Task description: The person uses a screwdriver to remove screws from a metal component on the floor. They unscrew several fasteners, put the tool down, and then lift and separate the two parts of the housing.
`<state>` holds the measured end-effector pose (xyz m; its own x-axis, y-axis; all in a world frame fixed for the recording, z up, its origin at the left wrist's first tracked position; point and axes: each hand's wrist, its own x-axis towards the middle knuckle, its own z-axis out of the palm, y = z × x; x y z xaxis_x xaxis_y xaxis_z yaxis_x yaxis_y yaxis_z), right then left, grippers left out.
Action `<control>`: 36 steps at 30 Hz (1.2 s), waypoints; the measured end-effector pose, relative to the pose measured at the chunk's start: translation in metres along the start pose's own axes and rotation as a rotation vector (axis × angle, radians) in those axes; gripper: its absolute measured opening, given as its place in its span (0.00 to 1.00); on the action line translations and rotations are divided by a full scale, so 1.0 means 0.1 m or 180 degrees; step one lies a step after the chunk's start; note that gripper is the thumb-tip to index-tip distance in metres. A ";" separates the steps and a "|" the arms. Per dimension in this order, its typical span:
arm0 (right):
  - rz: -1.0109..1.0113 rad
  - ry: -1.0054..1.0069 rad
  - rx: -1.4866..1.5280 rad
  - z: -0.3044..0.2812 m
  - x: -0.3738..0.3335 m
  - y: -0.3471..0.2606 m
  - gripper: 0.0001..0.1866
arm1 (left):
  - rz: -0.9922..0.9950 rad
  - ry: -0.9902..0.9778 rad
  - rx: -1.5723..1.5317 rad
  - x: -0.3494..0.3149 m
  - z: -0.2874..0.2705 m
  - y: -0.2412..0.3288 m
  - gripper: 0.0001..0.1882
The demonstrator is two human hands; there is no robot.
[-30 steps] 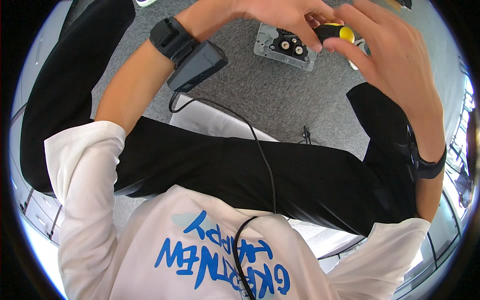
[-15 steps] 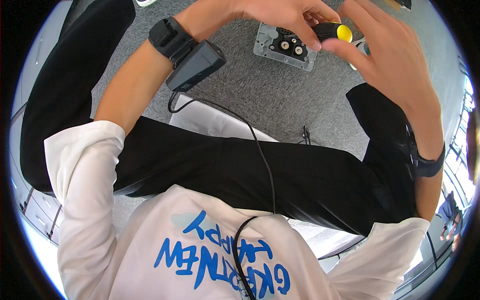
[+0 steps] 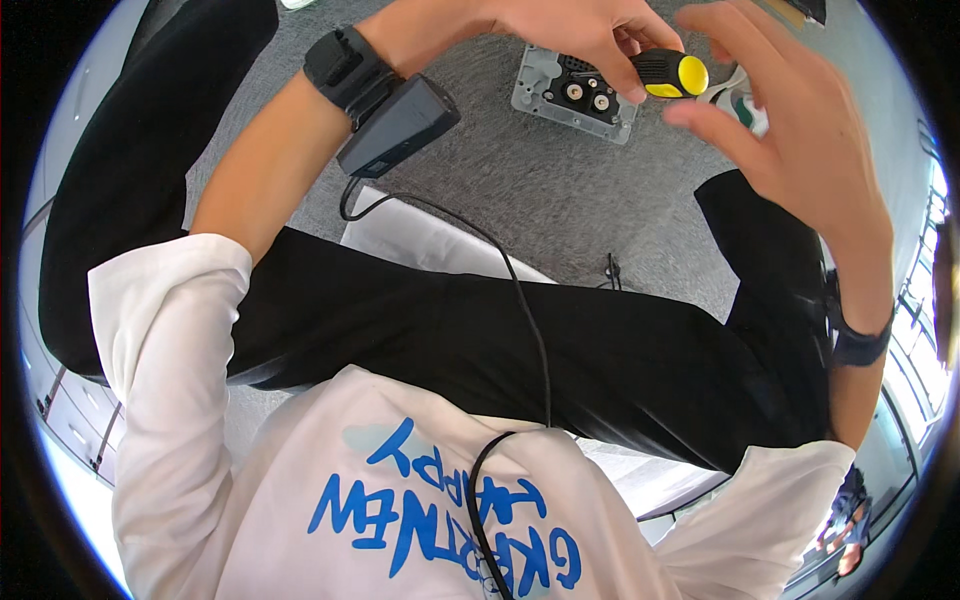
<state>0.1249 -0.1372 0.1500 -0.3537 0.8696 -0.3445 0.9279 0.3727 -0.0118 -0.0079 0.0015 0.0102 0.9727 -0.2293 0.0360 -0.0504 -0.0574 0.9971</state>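
Near 12 o'clock, the person's left hand (image 3: 580,32) is clamped on a black-and-yellow, rounded tool handle (image 3: 672,74), thumb below and fingers above. The handle's yellow end faces about 3 o'clock; gripping it near the inner end appears to leave that broad end bare and within easy reach. No shaft can be made out, so how the tool meets anything beneath is hidden.

At about 1 o'clock, the right hand (image 3: 800,125) has thumb and fingers spread apart, curved around the handle's yellow end without visibly touching it; the wide gap probably gives the end clearance.

From the handle, toward 8 or 9 o'clock, a grey rectangular casing with a black centre and two round metal fittings (image 3: 588,99) lies on the grey carpet (image 3: 480,180), partly under the left hand. Lying flat there likely keeps it steady. Toward 4 o'clock from the handle is a white-and-green object (image 3: 746,108), partly behind the right hand. A dark grey box (image 3: 402,125) is strapped to the left wrist, presumably to leave the hand free.
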 end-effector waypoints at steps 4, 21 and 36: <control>-0.0365 0.1058 0.0096 0.11 0.02 -0.04 0.17 | -0.0120 0.0098 -0.0130 -0.01 0.02 -0.08 0.18; -0.0352 0.0230 -0.0060 0.03 -0.02 0.23 0.20 | 0.0290 0.0001 -0.0030 0.14 0.07 -0.16 0.16; -0.0709 0.0450 0.0432 0.23 0.06 0.33 0.17 | -0.0240 0.0163 0.0094 0.05 0.05 -0.06 0.15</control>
<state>0.1556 -0.1269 0.1263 -0.5545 0.8113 -0.1854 0.8295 0.5210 -0.2011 -0.0040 -0.0036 0.0040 0.9843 -0.1731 -0.0349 0.0174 -0.1014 0.9947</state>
